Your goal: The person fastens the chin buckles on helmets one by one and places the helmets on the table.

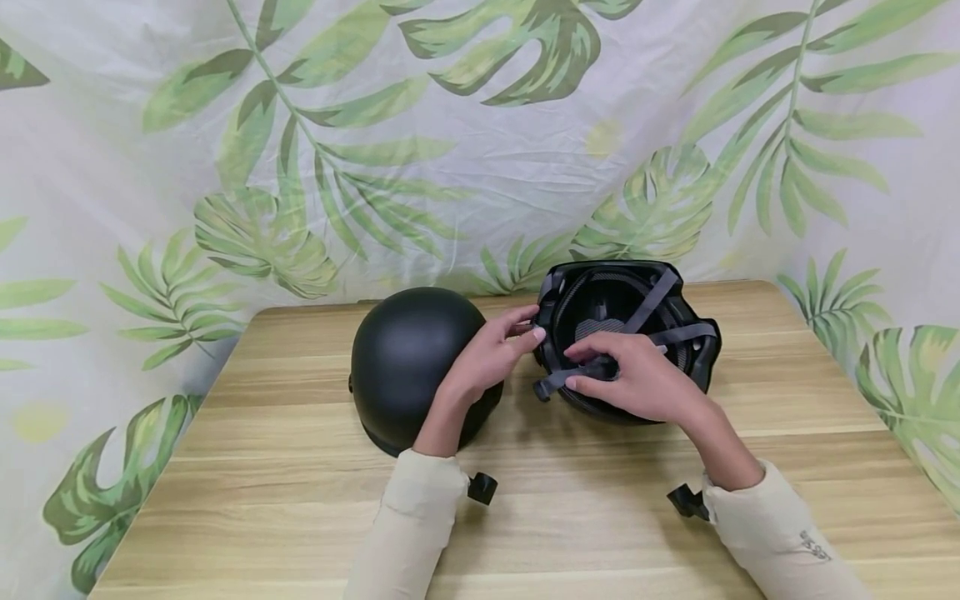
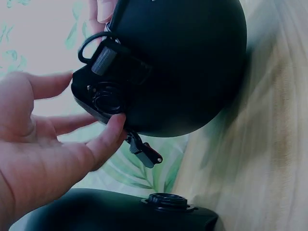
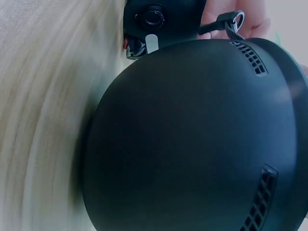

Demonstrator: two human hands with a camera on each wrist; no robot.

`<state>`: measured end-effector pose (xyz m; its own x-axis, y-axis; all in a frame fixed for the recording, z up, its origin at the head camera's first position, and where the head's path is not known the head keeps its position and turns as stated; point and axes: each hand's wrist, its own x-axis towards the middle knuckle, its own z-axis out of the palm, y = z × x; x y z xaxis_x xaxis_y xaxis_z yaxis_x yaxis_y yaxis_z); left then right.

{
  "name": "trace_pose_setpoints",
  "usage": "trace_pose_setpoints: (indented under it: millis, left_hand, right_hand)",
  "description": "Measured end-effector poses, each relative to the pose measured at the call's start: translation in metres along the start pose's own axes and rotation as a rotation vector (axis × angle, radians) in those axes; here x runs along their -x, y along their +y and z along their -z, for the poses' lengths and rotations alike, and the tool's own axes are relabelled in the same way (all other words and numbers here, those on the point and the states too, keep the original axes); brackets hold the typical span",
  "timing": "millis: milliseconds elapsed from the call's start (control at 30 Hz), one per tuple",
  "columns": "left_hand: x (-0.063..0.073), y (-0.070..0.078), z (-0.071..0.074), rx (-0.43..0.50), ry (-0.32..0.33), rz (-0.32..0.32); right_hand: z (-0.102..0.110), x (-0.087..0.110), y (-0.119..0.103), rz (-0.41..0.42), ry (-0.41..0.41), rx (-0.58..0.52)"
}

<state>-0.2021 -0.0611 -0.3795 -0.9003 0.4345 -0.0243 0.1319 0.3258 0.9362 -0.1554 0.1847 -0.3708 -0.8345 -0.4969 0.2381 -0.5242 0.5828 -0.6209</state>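
A black helmet [image 1: 697, 367] lies upside down, its padded inside, grey straps [image 1: 651, 302] and rim facing up. My left hand [image 1: 491, 354] is at its left edge. In the left wrist view, the fingertips [image 2: 118, 122] pinch that edge beside a round knob [image 2: 108, 98], and a small buckle [image 2: 144, 151] dangles below. Over the helmet's near side, my right hand [image 1: 637, 375] holds a chin strap [image 1: 558, 382] between curled fingers and thumb. The strap's end hangs over the near-left rim. In the right wrist view, the vented shell [image 3: 183, 139] hides most of the right hand.
A second black helmet [image 1: 408, 358] sits dome up on the left, partly behind my left forearm. Both helmets stand near the far side of the wooden table [image 1: 570, 517]. A leaf-patterned cloth [image 1: 510, 192] hangs behind it. Black camera mounts [image 1: 482, 488] stick out from both sleeves.
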Motion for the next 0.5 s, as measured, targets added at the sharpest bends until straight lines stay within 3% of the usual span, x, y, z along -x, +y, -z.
trace_pose_setpoints:
  millis: [133,500]
  left_hand:
    - [-0.0031,-0.0034,-0.0027,0.074,-0.003,0.024]
    - [-0.0045,-0.0040,-0.0038,0.172,-0.028,0.083]
  right_hand:
    - [-0.0013,-0.0007,0.0005,-0.015,-0.015,-0.016]
    - [-0.0015,0.0001,0.0003,-0.034,-0.042,-0.025]
